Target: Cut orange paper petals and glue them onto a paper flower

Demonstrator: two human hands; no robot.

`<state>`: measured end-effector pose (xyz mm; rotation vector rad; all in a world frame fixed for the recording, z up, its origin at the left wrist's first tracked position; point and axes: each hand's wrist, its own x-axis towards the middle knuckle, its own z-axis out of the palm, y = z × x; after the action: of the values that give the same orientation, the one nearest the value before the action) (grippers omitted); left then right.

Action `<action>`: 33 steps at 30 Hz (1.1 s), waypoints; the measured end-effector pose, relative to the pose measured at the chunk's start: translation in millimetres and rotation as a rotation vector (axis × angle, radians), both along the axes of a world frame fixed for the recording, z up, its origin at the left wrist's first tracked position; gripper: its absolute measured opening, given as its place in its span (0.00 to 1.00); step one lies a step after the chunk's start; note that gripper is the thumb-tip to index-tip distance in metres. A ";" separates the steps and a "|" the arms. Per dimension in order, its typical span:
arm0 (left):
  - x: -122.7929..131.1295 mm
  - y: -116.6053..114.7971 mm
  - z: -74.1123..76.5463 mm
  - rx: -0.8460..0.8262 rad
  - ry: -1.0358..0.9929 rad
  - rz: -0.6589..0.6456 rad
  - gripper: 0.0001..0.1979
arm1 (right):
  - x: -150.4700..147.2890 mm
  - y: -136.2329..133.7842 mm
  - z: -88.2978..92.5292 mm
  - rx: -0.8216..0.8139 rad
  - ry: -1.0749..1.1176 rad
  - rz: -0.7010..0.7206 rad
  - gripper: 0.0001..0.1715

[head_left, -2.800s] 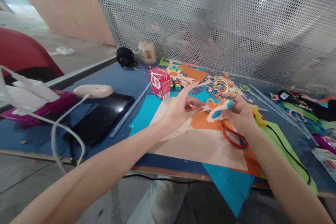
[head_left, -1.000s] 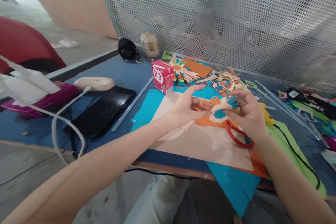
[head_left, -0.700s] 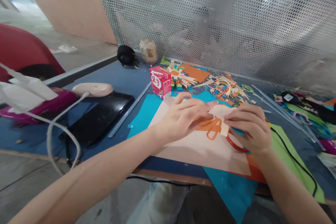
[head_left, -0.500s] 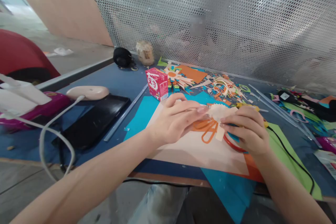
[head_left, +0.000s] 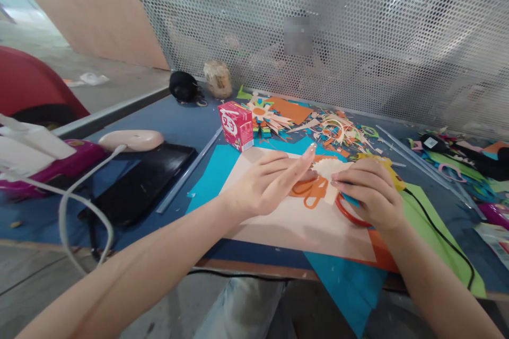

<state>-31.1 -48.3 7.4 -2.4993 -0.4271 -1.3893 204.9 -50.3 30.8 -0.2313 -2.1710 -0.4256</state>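
Observation:
My right hand [head_left: 371, 193] pinches the edge of a cream paper cutout [head_left: 326, 168] with a scalloped rim and a hanging strip. My left hand [head_left: 270, 183] is at the cutout's left side, thumb raised and apart from the other fingers; its fingertips are at or behind the paper, partly hidden. Below the cutout, orange looped paper pieces [head_left: 314, 198] show over a pale paper sheet [head_left: 274, 235]. A red ring-shaped handle [head_left: 350, 214] lies under my right hand. Behind that hand sits a yellow tool [head_left: 392, 172] with a black cord.
A pink box [head_left: 236, 126] stands behind my left hand, near a heap of paper scraps [head_left: 338, 130]. To the left lie a black phone-like slab [head_left: 139, 185] and a white cable [head_left: 66, 222]. Blue paper [head_left: 345, 286] hangs over the front edge. A perforated metal panel [head_left: 246, 21] rises behind.
My left thumb has lifted up off the cream cutout, and its fingers have spread. My right hand keeps its pinch, with the paper shifted slightly. The view has moved a little.

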 end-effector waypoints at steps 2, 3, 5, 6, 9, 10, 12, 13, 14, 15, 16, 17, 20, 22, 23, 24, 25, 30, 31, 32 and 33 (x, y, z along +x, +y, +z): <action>0.9 -0.6 -0.4 0.018 0.012 0.027 0.40 | -2.3 0.6 1.8 -0.029 0.022 -0.006 0.16; 1.2 -1.4 0.8 0.022 0.014 0.059 0.40 | -3.9 1.2 2.2 -0.052 0.050 -0.009 0.16; 1.7 -3.8 6.6 0.018 -0.024 0.151 0.41 | -7.6 2.6 0.8 -0.163 0.128 -0.013 0.15; 1.8 -4.8 10.7 0.017 -0.071 0.199 0.42 | -9.6 3.6 -1.3 -0.256 0.184 -0.019 0.15; 0.9 -3.6 22.6 -0.009 -0.302 0.190 0.50 | -15.4 6.9 -10.5 -0.669 0.465 -0.089 0.09; 0.6 -1.3 24.6 -0.033 -0.388 0.114 0.54 | -17.3 8.0 -13.6 -0.821 0.573 -0.111 0.08; 0.6 5.7 23.9 -0.150 -0.529 -0.092 0.57 | -21.2 9.5 -18.0 -1.079 0.747 -0.111 0.10; 1.4 9.7 21.0 -0.244 -0.578 -0.173 0.56 | -23.1 9.8 -19.1 -1.175 0.801 -0.080 0.12; 2.6 13.4 16.9 -0.372 -0.626 -0.216 0.54 | -25.0 9.8 -19.5 -1.244 0.837 -0.035 0.12; 4.5 16.5 12.0 -0.517 -0.657 -0.224 0.53 | -26.8 9.5 -19.4 -1.291 0.864 0.010 0.13; 6.8 18.9 7.0 -0.629 -0.698 -0.246 0.52 | -28.3 9.1 -19.2 -1.321 0.884 0.054 0.13; 9.4 20.3 2.2 -0.736 -0.745 -0.261 0.52 | -29.6 8.6 -19.1 -1.344 0.895 0.091 0.14; 17.4 19.4 -6.8 -0.914 -0.772 -0.257 0.50 | -31.0 8.2 -21.1 -1.376 0.885 0.117 0.13; 21.3 16.1 -7.8 -0.908 -0.748 -0.238 0.47 | -30.4 8.8 -24.2 -1.372 0.849 0.104 0.13; 22.5 14.1 -7.1 -0.873 -0.732 -0.236 0.45 | -29.9 9.0 -25.5 -1.362 0.827 0.105 0.13; 23.2 11.9 -5.9 -0.819 -0.713 -0.236 0.44 | -29.4 9.0 -26.3 -1.342 0.803 0.116 0.13; 23.2 9.5 -4.2 -0.741 -0.689 -0.237 0.42 | -28.9 8.6 -26.3 -1.313 0.777 0.137 0.13; 12.6 -8.5 5.8 -0.219 -0.434 -0.096 0.31 | -27.9 3.0 -16.7 -1.041 0.563 0.339 0.07; 9.3 -12.7 7.2 -0.138 -0.324 -0.027 0.22 | -27.7 1.9 -14.4 -0.991 0.521 0.383 0.07; 5.9 -16.7 8.3 -0.047 -0.232 0.024 0.13 | -27.6 1.0 -12.4 -0.954 0.487 0.421 0.07; 3.0 -20.0 9.2 0.026 -0.127 0.034 0.11 | -27.4 0.4 -11.0 -0.929 0.461 0.449 0.08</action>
<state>-28.1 -68.3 16.6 -2.3801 -0.4715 -1.5362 177.5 -49.9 19.8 -0.2940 -1.7388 0.8361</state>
